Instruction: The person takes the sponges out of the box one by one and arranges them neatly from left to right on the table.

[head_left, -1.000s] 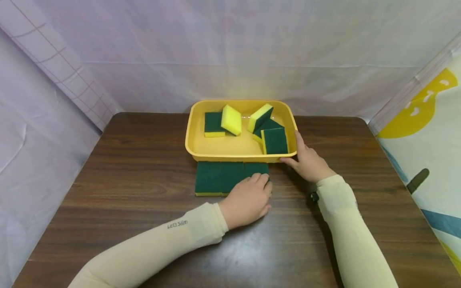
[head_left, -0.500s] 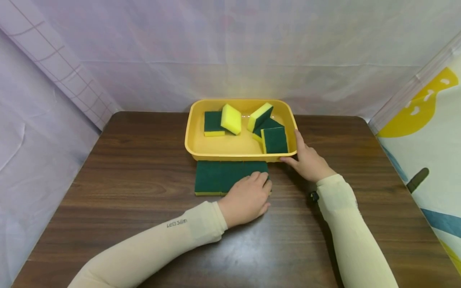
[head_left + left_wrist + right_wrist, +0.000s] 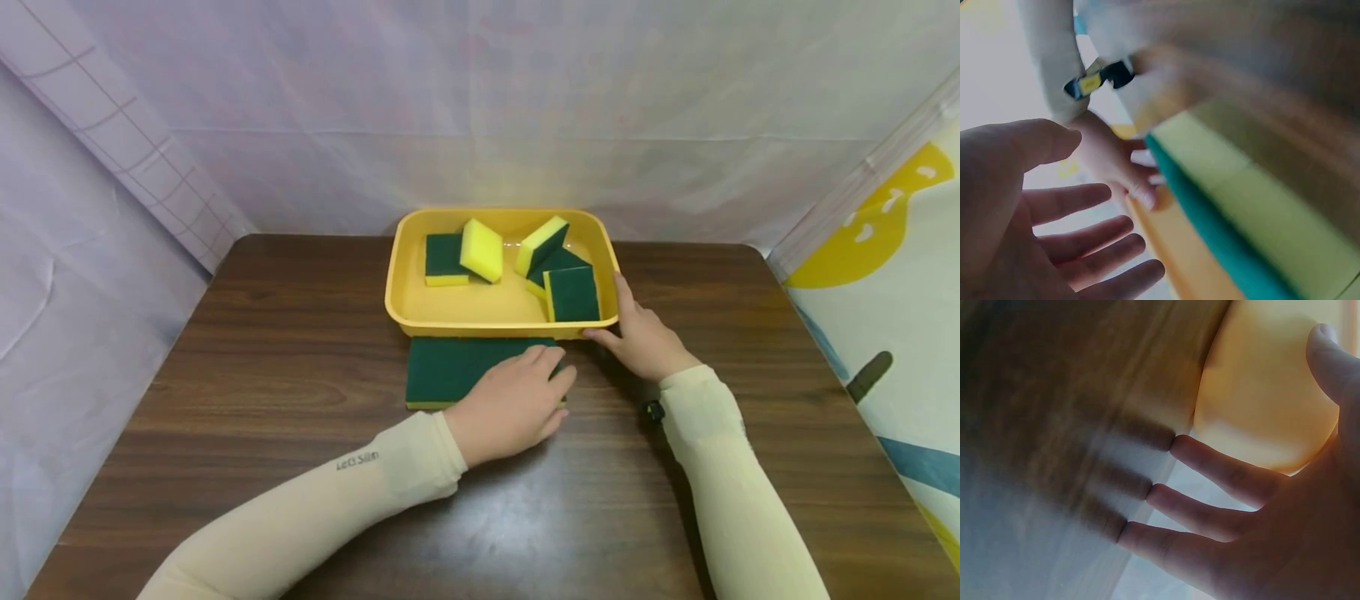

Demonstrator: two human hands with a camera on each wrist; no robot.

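In the head view, a row of sponges (image 3: 446,375), green scouring side up, lies on the table against the front of a yellow plastic tub (image 3: 480,327). My left hand (image 3: 506,408) hovers at the row's right end with fingers spread, partly covering that end. The left wrist view shows the left hand (image 3: 1079,225) holding nothing, beside the yellow edges of the row (image 3: 1260,206). At the tub's front right corner is my right hand (image 3: 648,342), its thumb (image 3: 1329,359) against the wall. Three of its fingertips touch the table, straight.
Several more yellow-and-green sponges lie loosely inside the tub, among them a tilted yellow-faced one (image 3: 482,250) and a green-faced one (image 3: 573,293). A patterned white curtain (image 3: 480,108) hangs behind the brown wooden table (image 3: 285,333).
My left hand has loosened from the right end of the sponge row, its fingers spreading and shifting slightly away. The right hand and tub have stayed in place.
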